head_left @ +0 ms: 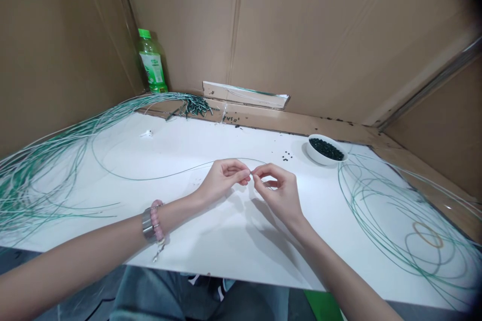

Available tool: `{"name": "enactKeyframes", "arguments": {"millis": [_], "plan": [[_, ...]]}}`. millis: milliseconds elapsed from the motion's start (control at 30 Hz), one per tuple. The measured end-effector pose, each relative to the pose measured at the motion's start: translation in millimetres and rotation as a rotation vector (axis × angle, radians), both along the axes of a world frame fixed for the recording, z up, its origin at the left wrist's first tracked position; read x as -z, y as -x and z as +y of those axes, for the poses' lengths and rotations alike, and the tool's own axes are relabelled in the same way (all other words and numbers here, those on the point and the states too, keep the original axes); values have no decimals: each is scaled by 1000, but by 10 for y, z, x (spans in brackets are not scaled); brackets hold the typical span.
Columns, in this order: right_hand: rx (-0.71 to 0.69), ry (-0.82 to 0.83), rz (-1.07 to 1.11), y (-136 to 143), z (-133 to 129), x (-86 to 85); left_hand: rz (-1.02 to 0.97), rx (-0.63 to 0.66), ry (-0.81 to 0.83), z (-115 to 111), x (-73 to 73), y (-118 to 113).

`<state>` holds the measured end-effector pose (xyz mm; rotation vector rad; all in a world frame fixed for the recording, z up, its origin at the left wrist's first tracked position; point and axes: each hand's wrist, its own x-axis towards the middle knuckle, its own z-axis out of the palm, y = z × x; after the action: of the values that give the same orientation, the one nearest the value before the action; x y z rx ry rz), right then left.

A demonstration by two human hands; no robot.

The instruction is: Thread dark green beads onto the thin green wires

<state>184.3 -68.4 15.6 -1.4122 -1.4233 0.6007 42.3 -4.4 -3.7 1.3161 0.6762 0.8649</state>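
Note:
Over the white board [181, 230], my left hand [228, 176] and my right hand [278, 188] meet fingertip to fingertip, both in a pinch. A tiny dark piece [251, 173] shows between the fingertips; its kind is too small to tell. One thin green wire [150, 179] arcs in from the left, passes behind my left hand and reaches the fingers of my right hand. What my left fingertips grip is hidden. A white bowl [341, 162] of small black pieces [326, 149] stands beyond my right hand, with several loose black pieces [286, 156] on the board nearby.
A large bundle of green and white wires [48, 170] covers the left side, its dark-tipped ends [198, 105] at the back. Coiled green wires [361, 210] and a tan ring [428, 234] lie right. A green bottle [152, 67] stands against the cardboard wall [301, 25].

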Motion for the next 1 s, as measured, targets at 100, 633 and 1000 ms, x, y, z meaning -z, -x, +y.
{"name": "enactKeyframes", "arguments": {"millis": [100, 633, 1000], "plan": [[6, 4, -8, 1, -1, -8, 13, -1, -7, -5, -15, 2], [-42, -74, -170, -9, 0, 3, 43, 1, -69, -32, -32, 9], [-35, -60, -146, -18, -11, 3, 73, 4, -93, -8, 26, 28]]}}
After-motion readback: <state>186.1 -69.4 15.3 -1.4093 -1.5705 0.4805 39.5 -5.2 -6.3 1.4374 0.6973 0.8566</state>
